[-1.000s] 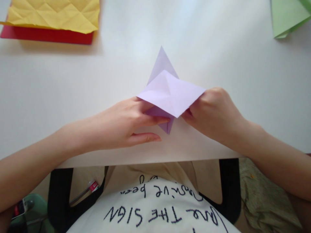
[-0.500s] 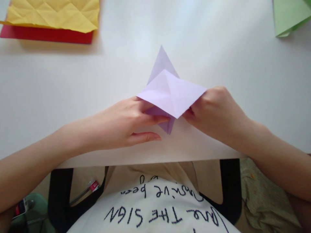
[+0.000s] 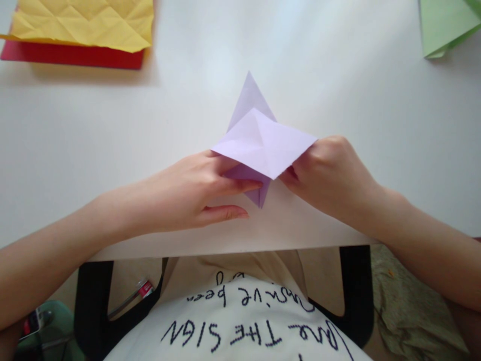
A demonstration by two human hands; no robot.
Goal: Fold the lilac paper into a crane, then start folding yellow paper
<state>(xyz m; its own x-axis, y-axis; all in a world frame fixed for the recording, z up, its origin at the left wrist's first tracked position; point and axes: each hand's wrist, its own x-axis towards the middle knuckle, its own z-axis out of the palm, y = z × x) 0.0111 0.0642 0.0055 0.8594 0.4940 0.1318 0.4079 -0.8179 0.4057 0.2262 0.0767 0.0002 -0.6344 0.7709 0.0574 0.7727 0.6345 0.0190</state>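
Folded purple paper (image 3: 265,145) lies on the white bench (image 3: 356,75) near its front edge, one flap raised. The left hand (image 3: 195,188) rests spread fingers on the lower layer; the right hand (image 3: 336,170) curls beside the flap — whether its half-hidden fingers grip, one cannot tell.

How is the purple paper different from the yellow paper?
The purple paper is folded into pointy shapes, while the yellow paper is spread wider, with many crisscross creases. The left hand and right hand are at the purple paper; the yellow paper is away from both, on top of something red. Both papers have creases.
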